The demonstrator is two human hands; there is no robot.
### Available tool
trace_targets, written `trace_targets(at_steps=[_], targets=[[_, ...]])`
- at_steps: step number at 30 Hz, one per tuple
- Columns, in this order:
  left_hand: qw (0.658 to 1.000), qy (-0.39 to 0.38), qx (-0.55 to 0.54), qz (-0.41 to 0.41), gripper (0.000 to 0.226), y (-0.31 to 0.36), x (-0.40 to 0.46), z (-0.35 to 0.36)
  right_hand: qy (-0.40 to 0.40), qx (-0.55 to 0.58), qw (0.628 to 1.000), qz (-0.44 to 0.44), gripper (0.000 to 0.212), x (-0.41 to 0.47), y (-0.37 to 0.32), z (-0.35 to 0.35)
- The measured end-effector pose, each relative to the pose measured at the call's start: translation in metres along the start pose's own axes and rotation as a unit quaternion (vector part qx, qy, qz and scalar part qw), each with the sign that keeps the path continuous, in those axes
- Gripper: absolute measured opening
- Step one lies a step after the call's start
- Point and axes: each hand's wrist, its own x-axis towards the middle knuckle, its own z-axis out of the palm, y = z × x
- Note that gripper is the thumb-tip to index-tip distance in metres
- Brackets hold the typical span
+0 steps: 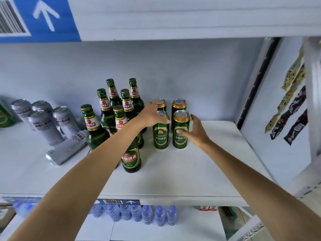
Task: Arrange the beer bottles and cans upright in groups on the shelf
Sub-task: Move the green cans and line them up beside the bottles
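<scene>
Your two bare forearms reach forward from the bottom corners of the view over the white shelf board (191, 171). Your left hand (152, 113) hovers over the four green beer cans with gold rims (179, 129), fingers spread and extended, the fingertips at the tops of the two left-hand cans; whether they touch cannot be told. Your right hand (196, 131) sits just beside the front right can, fingers relaxed and apart, thumb lying against the can's label; it grips nothing. All four cans stand upright in a two-by-two block, right of centre on the shelf. Immediately to their left stand seven green glass beer bottles with gold caps and red-and-white neck labels (130, 153), all upright and clustered, the front one partly hidden by your left forearm. Further left is a group of silver beer cans (43, 126), upright, with one silver can lying on its side (67, 148) in front of them. Below the shelf, clear water bottles with blue caps (147, 214) stand in a row.
</scene>
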Motion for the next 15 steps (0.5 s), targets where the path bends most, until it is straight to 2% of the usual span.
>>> trace_targets(at_steps=[3,5,8,15], targets=[[0.994,0.019,0.102,0.045,0.079,0.021,-0.021,-0.012,-0.005,-0.142,0.988,-0.058,0.07,-0.009,-0.029,-0.03],[0.981,0.024,0.178,0.078,0.066,0.029,-0.034,-0.018,-0.022,-0.232,0.968,-0.092,0.056,-0.016,-0.049,-0.046],[0.965,0.015,0.238,0.108,0.052,0.032,-0.06,-0.022,-0.054,-0.337,0.931,-0.131,0.049,-0.029,-0.071,-0.059],[0.949,0.065,0.277,0.134,0.041,0.015,-0.127,-0.035,-0.073,-0.379,0.899,-0.207,0.048,-0.059,-0.109,-0.045]])
